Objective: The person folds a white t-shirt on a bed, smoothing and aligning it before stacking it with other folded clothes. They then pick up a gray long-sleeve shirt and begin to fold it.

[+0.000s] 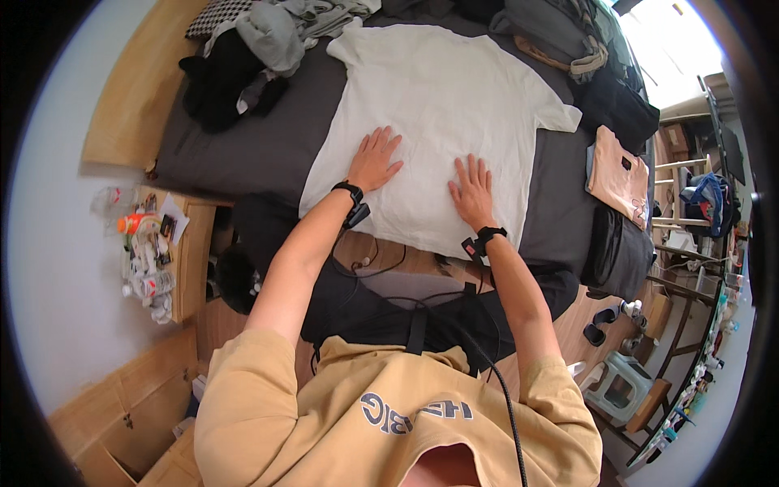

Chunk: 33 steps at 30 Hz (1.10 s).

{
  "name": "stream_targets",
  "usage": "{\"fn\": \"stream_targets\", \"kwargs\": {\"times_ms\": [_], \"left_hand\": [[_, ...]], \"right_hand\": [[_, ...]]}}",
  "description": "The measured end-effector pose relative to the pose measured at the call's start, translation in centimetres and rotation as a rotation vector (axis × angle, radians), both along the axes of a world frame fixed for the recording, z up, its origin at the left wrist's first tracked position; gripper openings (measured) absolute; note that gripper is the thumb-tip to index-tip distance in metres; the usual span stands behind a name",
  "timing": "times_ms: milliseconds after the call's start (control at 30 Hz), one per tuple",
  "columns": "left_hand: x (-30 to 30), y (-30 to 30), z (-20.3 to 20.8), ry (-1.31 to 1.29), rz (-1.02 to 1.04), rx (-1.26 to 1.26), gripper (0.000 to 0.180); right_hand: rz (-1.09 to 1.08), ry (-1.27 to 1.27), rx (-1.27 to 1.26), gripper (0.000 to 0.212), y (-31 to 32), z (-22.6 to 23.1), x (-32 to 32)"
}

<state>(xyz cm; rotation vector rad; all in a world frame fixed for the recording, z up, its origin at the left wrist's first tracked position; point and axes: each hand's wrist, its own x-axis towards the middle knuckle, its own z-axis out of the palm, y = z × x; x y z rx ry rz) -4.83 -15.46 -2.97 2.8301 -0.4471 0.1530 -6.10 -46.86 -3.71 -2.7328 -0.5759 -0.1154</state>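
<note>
A white T-shirt (pixel 442 89) lies spread out on the dark grey bed sheet (pixel 268 162), its hem toward me and its sleeves out to both sides. My left hand (pixel 374 159) rests flat on the left part of the shirt, fingers stretched out. On the right part, my right hand (pixel 474 193) also lies flat with its fingers apart. Neither hand holds anything. Dark straps with small devices circle both wrists. The shirt's cloth looks mostly smooth, with slight wrinkles around the hands.
A folded peach T-shirt (pixel 618 174) and folded black clothes (pixel 618 252) lie along the bed's right edge. Crumpled clothes (pixel 276 36) and a black heap (pixel 219 89) are at the far left. A cluttered nightstand (pixel 188 264) stands left. Black cables (pixel 495 365) hang before me.
</note>
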Motion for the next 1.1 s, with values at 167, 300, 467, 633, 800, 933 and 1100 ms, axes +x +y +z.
{"fn": "stream_targets", "kwargs": {"times_ms": [167,300,467,633,800,933,1100], "left_hand": [[4.0,1.5,-1.7,0.011,0.048,0.037,0.067],[8.1,4.4,-2.2,-0.01,0.093,0.103,0.069],[12.5,6.9,-2.8,-0.015,0.307,0.214,0.07],[14.1,7.7,-3.7,0.003,0.53,0.195,0.07],[14.4,7.6,-2.8,0.086,0.569,0.232,0.072],[17.4,5.1,0.0,0.066,0.544,0.352,0.072],[27.1,-7.7,3.0,0.016,-0.091,0.009,0.057]], "right_hand": [[-0.046,0.014,-0.051,0.064,-1.3,-0.6,4.8],[-0.108,-0.017,-0.048,0.064,-4.3,-1.1,9.8],[-0.203,-0.12,-0.011,0.065,-7.4,-1.2,14.9],[-0.316,-0.107,-0.045,0.066,-10.7,-0.8,18.2],[-0.468,-0.21,-0.045,0.057,-17.0,-1.3,20.3],[-0.869,-0.183,0.252,0.054,-24.0,-2.3,22.6],[-0.812,0.159,0.721,0.051,-27.0,-2.3,28.4]]}}
